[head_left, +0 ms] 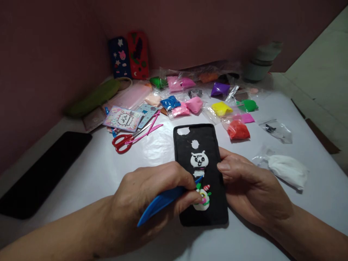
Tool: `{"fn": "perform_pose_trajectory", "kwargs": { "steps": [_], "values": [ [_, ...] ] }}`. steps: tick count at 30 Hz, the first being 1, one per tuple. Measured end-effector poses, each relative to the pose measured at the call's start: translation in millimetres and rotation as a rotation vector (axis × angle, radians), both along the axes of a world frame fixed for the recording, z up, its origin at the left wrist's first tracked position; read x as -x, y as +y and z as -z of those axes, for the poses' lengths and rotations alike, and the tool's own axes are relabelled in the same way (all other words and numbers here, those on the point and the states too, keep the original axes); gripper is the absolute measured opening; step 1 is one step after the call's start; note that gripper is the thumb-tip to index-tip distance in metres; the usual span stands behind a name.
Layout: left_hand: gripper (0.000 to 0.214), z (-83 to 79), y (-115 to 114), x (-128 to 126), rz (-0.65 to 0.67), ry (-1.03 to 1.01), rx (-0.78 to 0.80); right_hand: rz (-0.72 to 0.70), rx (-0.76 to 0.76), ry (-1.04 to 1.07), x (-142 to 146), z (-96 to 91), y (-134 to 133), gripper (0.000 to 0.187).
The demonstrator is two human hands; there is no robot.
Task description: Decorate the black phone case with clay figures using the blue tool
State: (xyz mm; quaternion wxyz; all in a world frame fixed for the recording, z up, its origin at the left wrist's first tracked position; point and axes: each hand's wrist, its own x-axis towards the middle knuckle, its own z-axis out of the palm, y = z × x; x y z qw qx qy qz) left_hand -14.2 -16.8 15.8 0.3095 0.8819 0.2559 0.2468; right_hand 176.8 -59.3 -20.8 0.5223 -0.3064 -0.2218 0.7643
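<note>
My left hand (160,192) is closed around a blue modelling tool (163,203), its thin tip touching or just above the middle of a black phone case (217,195). Two raised clay figures decorate the case: a white cat-like head (199,159) with a small body, and below it a white shape (202,204) with green, pink and red bits, partly behind my left fingertips. My right hand (250,185) grips the case by its right edge, thumb on the rim and the other fingers mostly hidden behind it. Camera cutouts show at the case's top.
Bags of coloured clay, such as red (238,130), yellow (221,108) and white (288,170), lie across the back and right. Red scissors (122,142) rest near a cartoon card (123,118). A black phone-like slab (49,170) is at left. Two decorated cases (138,54) lean on the wall.
</note>
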Motion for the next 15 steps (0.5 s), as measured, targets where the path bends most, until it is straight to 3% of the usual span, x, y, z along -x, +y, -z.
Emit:
{"fn": "perform_pose_trajectory", "kwargs": {
  "steps": [15],
  "values": [
    [0.004, -3.0, 1.6, 7.9, -0.055, -0.099, 0.113, 0.012, 0.053, 0.050, 1.5, -4.7, -0.5, 0.024]
  ]
}}
